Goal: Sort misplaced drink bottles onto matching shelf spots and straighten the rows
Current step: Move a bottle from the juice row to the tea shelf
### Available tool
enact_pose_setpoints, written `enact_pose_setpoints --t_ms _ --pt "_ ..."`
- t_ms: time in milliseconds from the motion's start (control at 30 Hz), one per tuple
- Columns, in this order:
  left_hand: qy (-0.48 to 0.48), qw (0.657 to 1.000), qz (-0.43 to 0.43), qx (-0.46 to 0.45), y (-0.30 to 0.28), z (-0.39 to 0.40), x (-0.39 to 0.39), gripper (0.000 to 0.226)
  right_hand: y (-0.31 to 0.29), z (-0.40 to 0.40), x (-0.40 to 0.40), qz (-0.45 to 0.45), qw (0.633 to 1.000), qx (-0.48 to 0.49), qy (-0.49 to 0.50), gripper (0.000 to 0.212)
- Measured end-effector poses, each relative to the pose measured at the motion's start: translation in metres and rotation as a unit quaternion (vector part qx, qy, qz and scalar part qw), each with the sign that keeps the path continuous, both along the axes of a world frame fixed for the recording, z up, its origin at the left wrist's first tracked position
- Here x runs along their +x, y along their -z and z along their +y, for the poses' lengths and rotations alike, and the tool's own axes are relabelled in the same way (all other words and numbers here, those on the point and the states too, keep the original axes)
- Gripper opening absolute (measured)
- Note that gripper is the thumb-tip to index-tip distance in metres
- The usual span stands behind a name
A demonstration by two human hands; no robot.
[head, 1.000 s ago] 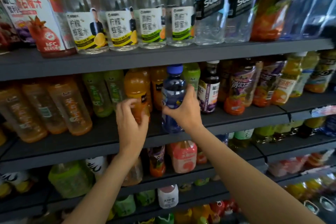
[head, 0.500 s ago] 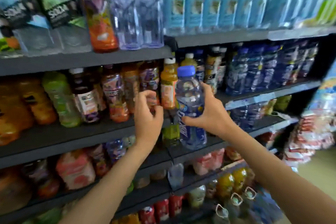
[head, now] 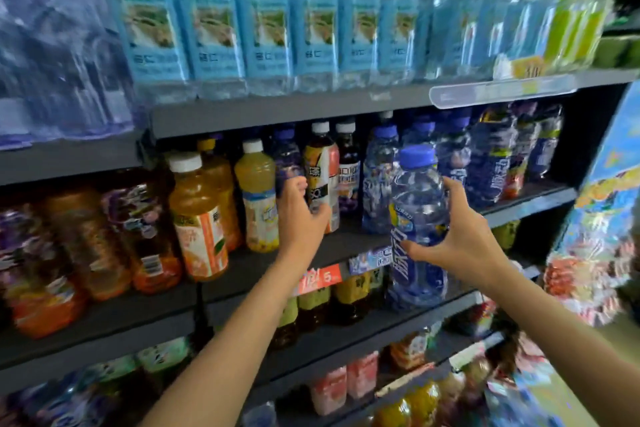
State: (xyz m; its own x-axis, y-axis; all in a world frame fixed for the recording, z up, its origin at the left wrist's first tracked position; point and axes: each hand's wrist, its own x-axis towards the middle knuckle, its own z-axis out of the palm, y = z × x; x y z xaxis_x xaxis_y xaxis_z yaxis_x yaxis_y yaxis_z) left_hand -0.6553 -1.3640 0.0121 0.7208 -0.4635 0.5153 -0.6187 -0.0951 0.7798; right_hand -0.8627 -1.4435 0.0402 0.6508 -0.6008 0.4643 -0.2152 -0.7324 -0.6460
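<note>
- Far left of both hands, middle shelf [head: 242,263]: blurred dark and orange drink bottles [head: 83,239], brands unreadable.
- Just left of the left hand: orange juice bottle [head: 197,218] with white cap, upright at the shelf front; behind and beside it a yellow juice bottle [head: 258,194], also white-capped.
- Left hand [head: 299,215]: raised in front of the middle shelf, fingers curled, in front of a purple-labelled bottle [head: 287,163]. Cannot tell whether it grips that bottle or only touches it; motion blur.
- Between the hands: tall bottle with orange-white label [head: 322,163], a dark bottle [head: 348,166] beside it, and a price tag strip [head: 322,279] on the shelf edge below.
- Right hand [head: 460,239]: holding the blue-capped bottle [head: 415,218] around its middle, thumb on the near side, fingers wrapped round the far side. Bottle upright, off the shelf, in the air in front of the shelf edge.
- Directly behind and right of the right hand: row of matching blue bottles [head: 491,163] standing on the middle shelf.
- Above both hands, top shelf: row of clear water bottles [head: 263,31] with light blue labels.
- Far right of the right hand: colourful display stand [head: 602,218], blurred.
</note>
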Motion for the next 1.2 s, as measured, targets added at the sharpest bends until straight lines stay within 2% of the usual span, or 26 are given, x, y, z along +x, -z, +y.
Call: enact_pose_setpoints --t_ms 133,300,467,700,900,967,1067,1133,1200 --pt "-0.078 0.996 0.036 0.012 -0.007 -0.054 0.011 0.062 -0.017 -0.053 0.015 0.002 0.999 -0.036 -0.007 0.097" --pt "-0.18 0.982 0.052 -0.011 -0.013 -0.085 0.011 0.079 -0.01 -0.082 0.05 -0.01 0.998 -0.011 -0.068 0.102" --pt "-0.228 0.972 0.033 0.042 -0.021 -0.094 0.016 0.083 0.009 -0.079 0.073 -0.042 0.994 -0.013 -0.097 0.102" --pt "-0.204 0.974 0.03 -0.092 -0.011 -0.024 -0.017 0.072 0.018 -0.07 0.097 -0.07 0.993 0.024 -0.096 0.103" --pt "-0.259 0.962 -0.046 -0.072 -0.02 0.046 -0.05 0.068 0.029 -0.042 0.139 -0.037 0.994 0.056 -0.089 0.093" --pt "-0.285 0.956 -0.027 -0.063 -0.027 0.064 -0.053 0.067 0.026 -0.029 0.153 -0.031 0.994 0.054 -0.095 0.087" --pt "-0.312 0.949 0.007 -0.042 -0.033 0.083 -0.058 0.065 0.024 -0.014 0.169 -0.014 0.994 0.063 -0.092 0.091" --pt "-0.319 0.947 0.015 -0.029 -0.03 0.097 -0.061 0.07 0.026 -0.005 0.167 -0.039 0.996 0.06 -0.061 0.093" --pt "-0.327 0.944 0.024 -0.021 -0.024 0.115 -0.061 0.073 0.028 0.007 0.155 -0.117 0.992 0.032 -0.035 0.085"
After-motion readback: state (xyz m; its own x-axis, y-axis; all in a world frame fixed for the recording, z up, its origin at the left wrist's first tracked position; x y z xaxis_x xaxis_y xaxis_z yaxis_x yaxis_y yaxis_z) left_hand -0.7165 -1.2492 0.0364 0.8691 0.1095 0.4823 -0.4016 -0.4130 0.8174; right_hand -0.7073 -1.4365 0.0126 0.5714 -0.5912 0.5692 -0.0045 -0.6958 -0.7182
